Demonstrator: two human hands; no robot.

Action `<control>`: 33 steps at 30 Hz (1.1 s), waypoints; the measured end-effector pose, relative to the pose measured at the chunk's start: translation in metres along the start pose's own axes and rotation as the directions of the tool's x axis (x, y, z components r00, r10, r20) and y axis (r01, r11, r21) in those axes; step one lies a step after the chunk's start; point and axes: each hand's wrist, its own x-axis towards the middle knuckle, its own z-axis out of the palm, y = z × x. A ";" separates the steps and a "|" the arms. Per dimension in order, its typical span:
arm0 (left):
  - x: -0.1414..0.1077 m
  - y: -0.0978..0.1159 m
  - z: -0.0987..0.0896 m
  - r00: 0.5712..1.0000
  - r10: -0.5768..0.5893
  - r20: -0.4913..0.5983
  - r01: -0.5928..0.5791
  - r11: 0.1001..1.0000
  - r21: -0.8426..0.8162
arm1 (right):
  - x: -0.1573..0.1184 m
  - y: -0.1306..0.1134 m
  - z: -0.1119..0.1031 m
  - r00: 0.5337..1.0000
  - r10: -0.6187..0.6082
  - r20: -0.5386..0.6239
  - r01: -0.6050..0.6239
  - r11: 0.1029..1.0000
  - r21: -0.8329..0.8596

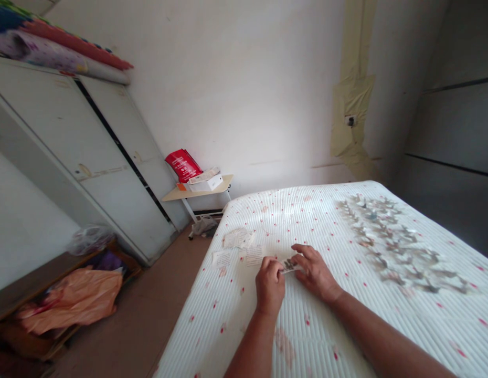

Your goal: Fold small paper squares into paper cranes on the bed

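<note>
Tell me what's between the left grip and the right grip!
A small paper piece with dark marks is between the left grip and the right grip, as the head view shows.

White wall [247, 94], grey cabinet [98, 147] left; small table [175, 194] near bed [212, 325]; brown floor [149, 299].

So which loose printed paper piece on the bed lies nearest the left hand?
The rightmost printed piece, just beyond the left hand; the other pieces lie farther left.
</note>
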 end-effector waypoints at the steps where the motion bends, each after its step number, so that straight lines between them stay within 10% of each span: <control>1: 0.001 0.000 -0.001 1.000 0.004 -0.015 -0.004 1.000 -0.020 | 0.000 0.001 0.000 1.000 -0.013 -0.017 0.013 1.000 0.004; 13: 0.002 0.007 -0.008 0.963 0.097 -0.251 -0.120 0.990 -0.075 | 0.000 -0.004 -0.007 0.990 0.037 -0.138 -0.015 0.987 0.158; 33: 0.005 0.002 -0.010 0.978 -0.030 -0.208 0.010 0.996 -0.094 | 0.003 -0.012 -0.013 0.982 -0.189 0.011 0.189 0.980 -0.060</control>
